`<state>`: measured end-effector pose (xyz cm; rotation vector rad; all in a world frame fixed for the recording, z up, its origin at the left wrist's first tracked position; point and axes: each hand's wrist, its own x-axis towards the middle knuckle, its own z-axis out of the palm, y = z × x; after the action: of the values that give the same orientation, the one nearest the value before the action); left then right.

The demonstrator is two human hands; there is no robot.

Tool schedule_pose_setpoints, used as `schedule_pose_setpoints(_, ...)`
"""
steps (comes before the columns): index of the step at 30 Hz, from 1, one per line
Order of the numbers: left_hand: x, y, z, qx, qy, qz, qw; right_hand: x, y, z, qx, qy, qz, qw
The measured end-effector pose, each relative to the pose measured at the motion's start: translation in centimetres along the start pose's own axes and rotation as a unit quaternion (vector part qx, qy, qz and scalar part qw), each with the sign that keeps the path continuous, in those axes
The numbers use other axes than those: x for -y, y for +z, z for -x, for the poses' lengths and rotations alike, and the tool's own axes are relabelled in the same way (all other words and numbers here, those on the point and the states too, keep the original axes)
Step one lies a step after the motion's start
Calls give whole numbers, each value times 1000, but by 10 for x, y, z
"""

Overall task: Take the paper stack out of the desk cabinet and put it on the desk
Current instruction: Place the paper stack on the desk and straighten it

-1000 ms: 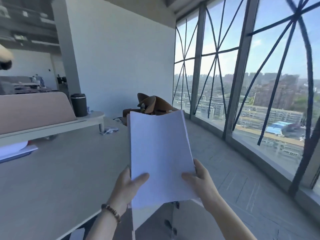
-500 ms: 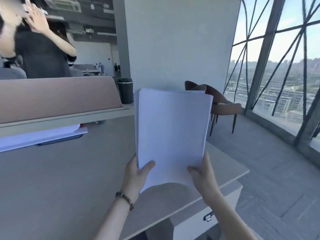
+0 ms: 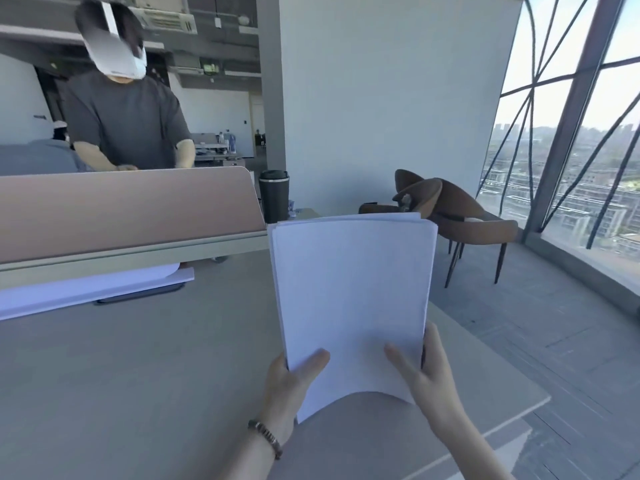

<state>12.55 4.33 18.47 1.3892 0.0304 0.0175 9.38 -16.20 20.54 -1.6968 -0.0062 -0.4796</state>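
Paper stack [image 3: 353, 299]: held tilted up above the desk [image 3: 138, 358], lower edge bowed and lifted clear of the surface, near the desk's right end.
Left hand [image 3: 289, 386]: closed on the stack's lower left corner, thumb laid over the top sheet.
Right hand [image 3: 420, 372]: closed on the lower right edge, thumb on top, fingers hidden behind.
Cabinet: not in view.
Done: removal from the cabinet is judged complete, since the stack is carried over the desk.
Left: stack to be lowered flat and released; bare surface lies directly beneath it.
Nearby: other papers [image 3: 90, 289] at the divider [image 3: 121, 209], well apart.
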Motion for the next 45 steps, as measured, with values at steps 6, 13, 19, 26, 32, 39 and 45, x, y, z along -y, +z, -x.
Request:
schedule_pose_setpoints(6,2,4,-6,-24,43,-41,998,21,6,-34,-59,-46,-29,997)
schedule_pose_setpoints(13,-7,-3,-17,-12,47,-61,997,14,19,-38,-32,-54,-34,997)
schedule_pose_setpoints(19,4,-8,-16,-42,20,-85,995,-3,27,-38,9,-21,-3,1000)
schedule_pose_setpoints(26,16,-9,-22,-67,9,-140,988,-38,26,-32,32,29,-11,999)
schedule_pose_setpoints(32,2,-9,-35,-17,-7,-126,992,-42,17,-46,32,72,10,997)
schedule_pose_setpoints(39,3,16,-66,-34,-104,-133,985,-45,7,-94,45,158,112,980)
schedule_pose_setpoints(45,10,38,-91,-83,-113,-183,973,-71,5,-132,39,226,188,955)
